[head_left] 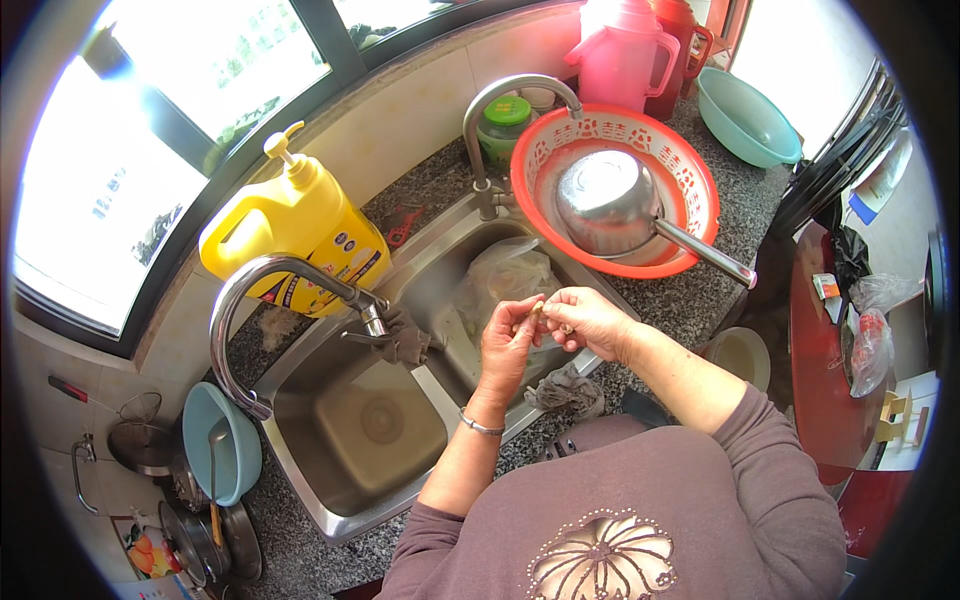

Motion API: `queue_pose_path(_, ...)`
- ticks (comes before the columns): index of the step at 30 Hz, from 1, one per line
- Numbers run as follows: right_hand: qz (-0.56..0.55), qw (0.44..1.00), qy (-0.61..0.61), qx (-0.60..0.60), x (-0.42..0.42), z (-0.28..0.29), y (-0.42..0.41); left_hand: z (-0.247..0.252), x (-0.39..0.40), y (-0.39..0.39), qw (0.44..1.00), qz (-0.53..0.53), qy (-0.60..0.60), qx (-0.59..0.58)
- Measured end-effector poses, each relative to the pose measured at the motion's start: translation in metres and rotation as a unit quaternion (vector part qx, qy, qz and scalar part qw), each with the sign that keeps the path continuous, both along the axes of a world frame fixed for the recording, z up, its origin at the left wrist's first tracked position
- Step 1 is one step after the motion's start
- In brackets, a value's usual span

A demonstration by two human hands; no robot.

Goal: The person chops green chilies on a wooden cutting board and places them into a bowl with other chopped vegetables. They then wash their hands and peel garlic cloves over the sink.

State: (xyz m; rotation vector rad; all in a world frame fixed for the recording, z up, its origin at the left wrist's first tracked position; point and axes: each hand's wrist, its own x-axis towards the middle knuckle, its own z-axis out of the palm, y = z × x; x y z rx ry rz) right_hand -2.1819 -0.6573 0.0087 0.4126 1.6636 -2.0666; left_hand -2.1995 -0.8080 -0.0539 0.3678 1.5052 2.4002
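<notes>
My left hand (510, 337) and my right hand (589, 321) meet above the right basin of a steel double sink (439, 394). Between their fingertips is a small pale yellowish piece of food (537, 307), too small to name surely. Another small brownish bit shows under my right fingers. Beneath and behind the hands, a clear plastic bag (506, 274) lies in the right basin, its contents unclear. A wrung grey cloth (568, 393) rests at the sink's front edge, below my right hand.
A chrome faucet (255, 270) arches over the water-filled left basin, beside a yellow pump jug (300, 225). Behind right, a red-rimmed basin (525, 150) holds an upturned steel ladle-like pan (607, 195). Further off stand a pink thermos jug (619, 64) and a teal bowl (750, 124). Left is a blue basin (244, 450).
</notes>
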Motion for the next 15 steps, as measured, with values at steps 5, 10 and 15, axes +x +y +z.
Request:
queue_pose_path(5,-0.013,0.999,0.002,-0.029,-0.001,0.0,0.001,-0.008,-0.002,-0.001,1.0,0.014,0.022,-0.007)
queue_pose_path(10,-0.016,0.999,-0.008,-0.05,-0.002,-0.002,0.005,-0.015,-0.005,-0.005,0.998,0.008,0.055,-0.005)
queue_pose_path(15,-0.016,0.997,-0.016,-0.076,-0.002,-0.01,0.009,-0.015,-0.006,-0.005,0.995,0.022,0.096,-0.032)
